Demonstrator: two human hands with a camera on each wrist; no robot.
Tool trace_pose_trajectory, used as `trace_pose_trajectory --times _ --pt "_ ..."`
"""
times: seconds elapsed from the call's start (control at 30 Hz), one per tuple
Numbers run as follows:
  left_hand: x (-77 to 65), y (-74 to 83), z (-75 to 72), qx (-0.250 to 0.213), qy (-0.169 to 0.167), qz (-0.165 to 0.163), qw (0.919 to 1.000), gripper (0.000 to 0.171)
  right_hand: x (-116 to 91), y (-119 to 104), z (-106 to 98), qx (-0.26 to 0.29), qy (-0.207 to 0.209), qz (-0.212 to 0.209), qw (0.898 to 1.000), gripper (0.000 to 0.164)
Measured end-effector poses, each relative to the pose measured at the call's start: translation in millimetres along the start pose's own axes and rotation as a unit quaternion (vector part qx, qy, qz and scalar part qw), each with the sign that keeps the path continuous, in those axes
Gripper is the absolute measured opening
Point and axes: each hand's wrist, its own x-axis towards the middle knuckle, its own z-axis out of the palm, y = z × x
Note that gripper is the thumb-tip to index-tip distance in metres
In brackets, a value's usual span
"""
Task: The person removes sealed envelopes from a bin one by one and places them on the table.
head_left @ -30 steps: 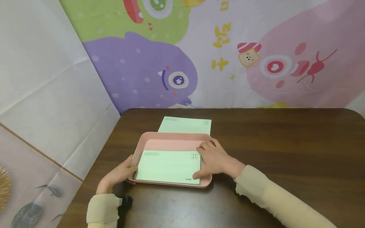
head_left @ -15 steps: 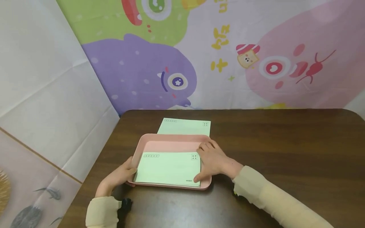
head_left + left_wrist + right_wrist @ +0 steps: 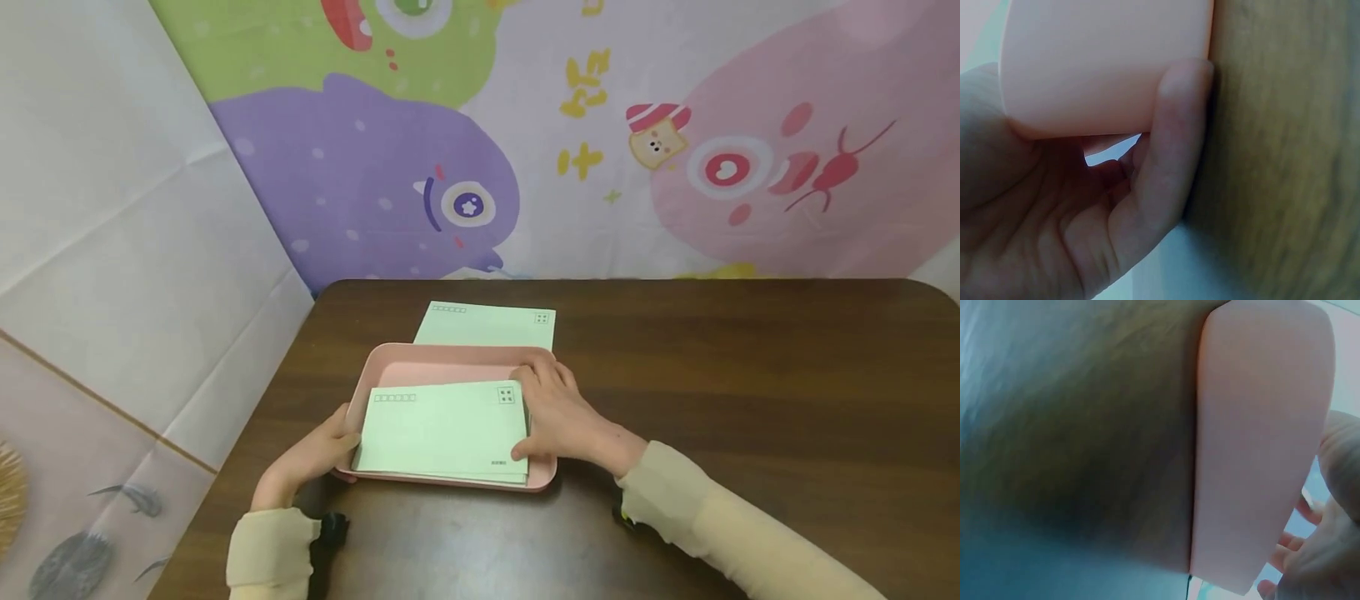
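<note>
A pale green envelope (image 3: 442, 429) lies uppermost on others of its kind in the near part of a pink tray (image 3: 431, 372). My right hand (image 3: 562, 421) pinches its right end, thumb near the front corner and fingers at the far corner. That end is raised a little, and the edges below show along the front and right. On the tray's left end my left hand (image 3: 318, 454) grips the wall, thumb over the rim. The left wrist view shows a finger of the left hand (image 3: 1085, 219) under the tray's outer wall (image 3: 1104, 69). The envelope is hidden in the right wrist view.
Just behind the tray another pale green envelope (image 3: 487, 327) lies on the dark wooden table (image 3: 735, 383), partly covered by the tray. A printed cartoon cloth (image 3: 600, 208) hangs along the far edge, and a white cloth (image 3: 150, 208) hangs on the left.
The top envelope's right end has risen and shifted slightly away from me, so it now sits askew over the others. My right hand has moved with it; the left hand keeps its grip.
</note>
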Motion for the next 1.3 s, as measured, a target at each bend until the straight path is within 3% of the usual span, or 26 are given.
trace_pose_trajectory --times 0.37,0.6,0.77,0.87,1.17,1.3 --pt "-1.6 0.5 -0.3 -0.001 -0.004 0.001 1.0000 0.041 -5 -16 1 0.070 0.003 -0.023 0.997 0.072" --pt "2.4 3.5 1.4 -0.007 0.003 -0.006 1.0000 0.043 -5 -16 -1 0.155 0.060 0.012 0.986 0.065" --pt "1.2 3.2 4.1 -0.004 0.015 -0.034 0.9993 0.048 -4 -19 3 0.147 0.097 0.014 0.984 0.046" --pt "1.2 2.6 5.0 -0.003 0.019 -0.035 0.9992 0.047 -5 -19 5 0.166 0.111 0.004 0.980 0.033" --pt "-2.3 3.8 3.5 -0.010 0.014 -0.037 0.9992 0.053 -9 -19 9 0.258 0.058 0.011 0.964 0.031" --pt "-2.2 5.1 3.7 -0.008 0.014 -0.036 0.9992 0.053 -10 -18 7 0.285 0.079 0.042 0.954 0.028"
